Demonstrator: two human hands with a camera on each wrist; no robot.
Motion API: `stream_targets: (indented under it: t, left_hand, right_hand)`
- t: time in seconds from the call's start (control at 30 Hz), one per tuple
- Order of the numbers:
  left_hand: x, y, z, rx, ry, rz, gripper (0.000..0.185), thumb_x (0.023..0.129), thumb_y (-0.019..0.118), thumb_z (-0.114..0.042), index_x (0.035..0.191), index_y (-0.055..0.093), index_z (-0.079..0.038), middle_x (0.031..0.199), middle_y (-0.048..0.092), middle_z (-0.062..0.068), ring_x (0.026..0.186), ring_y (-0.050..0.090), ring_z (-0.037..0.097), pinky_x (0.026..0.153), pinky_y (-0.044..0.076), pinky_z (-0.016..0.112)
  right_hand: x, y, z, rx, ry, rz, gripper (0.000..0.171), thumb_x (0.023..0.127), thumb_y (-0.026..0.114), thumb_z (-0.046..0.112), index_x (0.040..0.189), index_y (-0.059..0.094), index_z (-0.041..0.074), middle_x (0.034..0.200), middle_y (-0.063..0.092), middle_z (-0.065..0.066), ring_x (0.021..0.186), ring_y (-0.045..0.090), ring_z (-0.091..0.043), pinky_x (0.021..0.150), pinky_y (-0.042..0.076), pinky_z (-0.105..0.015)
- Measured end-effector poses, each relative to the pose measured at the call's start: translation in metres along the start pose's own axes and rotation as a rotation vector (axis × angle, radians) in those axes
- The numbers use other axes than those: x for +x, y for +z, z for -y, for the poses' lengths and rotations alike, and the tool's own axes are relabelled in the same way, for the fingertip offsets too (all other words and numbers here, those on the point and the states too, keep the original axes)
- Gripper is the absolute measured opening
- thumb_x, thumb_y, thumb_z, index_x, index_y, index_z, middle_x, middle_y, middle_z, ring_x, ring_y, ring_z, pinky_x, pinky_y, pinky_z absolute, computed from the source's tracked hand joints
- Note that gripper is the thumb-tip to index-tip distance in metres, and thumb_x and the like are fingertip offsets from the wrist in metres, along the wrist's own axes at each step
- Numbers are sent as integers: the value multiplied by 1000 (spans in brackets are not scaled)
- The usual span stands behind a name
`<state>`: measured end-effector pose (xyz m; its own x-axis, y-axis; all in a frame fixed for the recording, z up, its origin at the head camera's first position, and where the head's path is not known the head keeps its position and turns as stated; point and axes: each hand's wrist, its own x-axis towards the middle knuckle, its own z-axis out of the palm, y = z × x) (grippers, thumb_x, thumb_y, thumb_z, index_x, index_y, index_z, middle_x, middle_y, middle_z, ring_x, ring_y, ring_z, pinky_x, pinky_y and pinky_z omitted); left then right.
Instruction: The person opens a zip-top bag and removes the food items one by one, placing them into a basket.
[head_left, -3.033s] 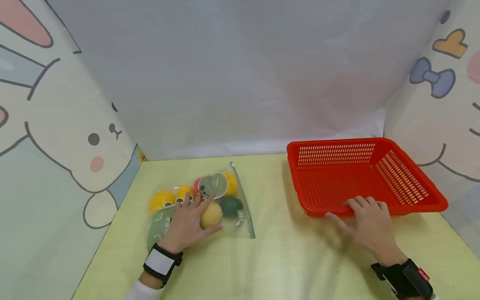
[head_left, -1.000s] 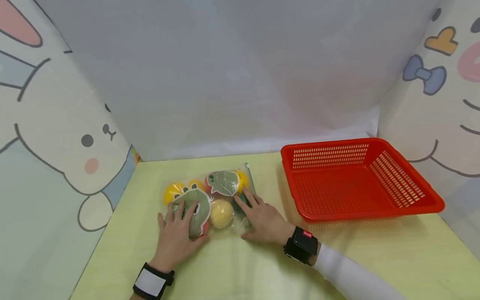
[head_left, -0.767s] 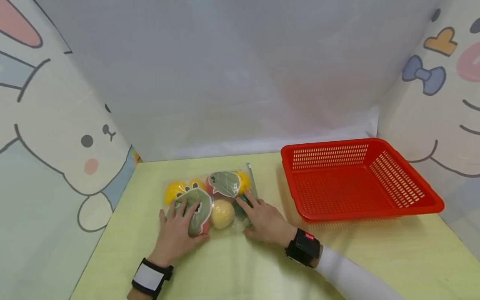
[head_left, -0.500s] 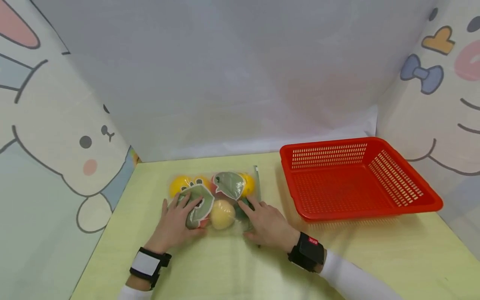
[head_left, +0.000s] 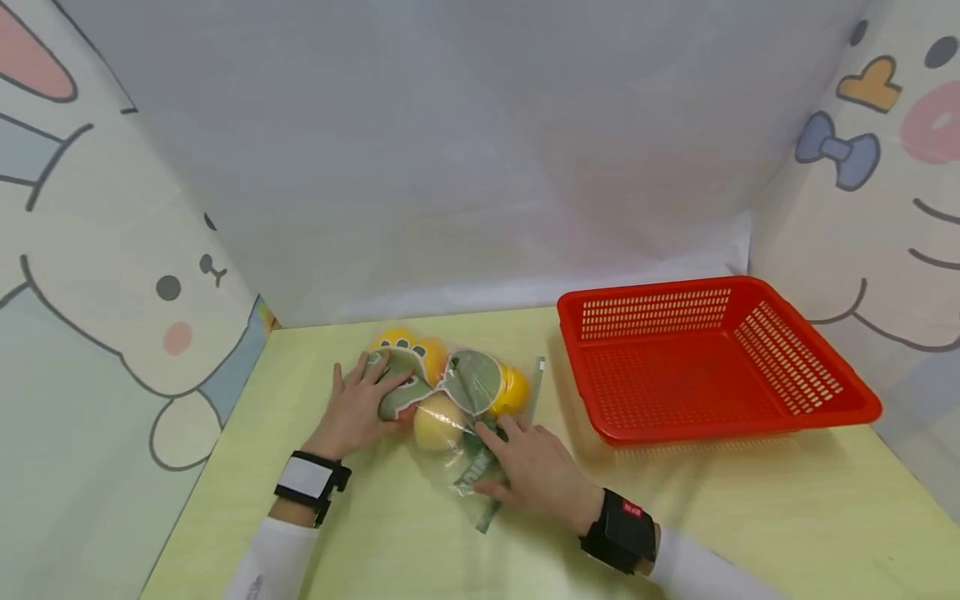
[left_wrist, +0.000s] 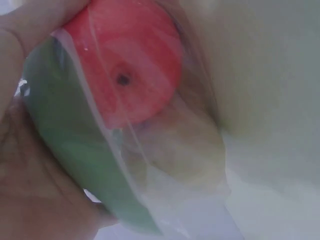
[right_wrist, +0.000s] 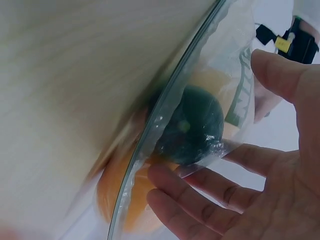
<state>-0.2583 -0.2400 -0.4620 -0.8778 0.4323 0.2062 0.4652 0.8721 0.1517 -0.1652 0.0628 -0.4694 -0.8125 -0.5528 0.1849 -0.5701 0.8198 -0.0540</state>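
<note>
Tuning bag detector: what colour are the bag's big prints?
The big prints are muted green, edged in white; clearest in head view.

In the lower centre, the left hand and right hand touch a clear bag of round things, probably fruit; a red basket stands in the lower right.

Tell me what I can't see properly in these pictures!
Red ball: mostly behind the left green patch in the head view; the left wrist view's top edge cuts it off.
Dark green ball: partly behind the right hand in the head view.
Sleeve print: too small to read, head view.
Left end of the plastic bag: partly under the left hand, head view.
</note>
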Motion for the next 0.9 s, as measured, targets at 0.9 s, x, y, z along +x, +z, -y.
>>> stream_targets:
  t: [0.9]
  left_hand:
    - [-45,1,-56,-94,128,-145,72,89,83,-21,152,52,-2,161,46,28,146,50,46,115,48,62]
  right_hand:
    - [-17,-5,-34,-40,-71,-151,31,87,86,22,112,67,19,108,62,-2,99,57,-21,89,55,-36]
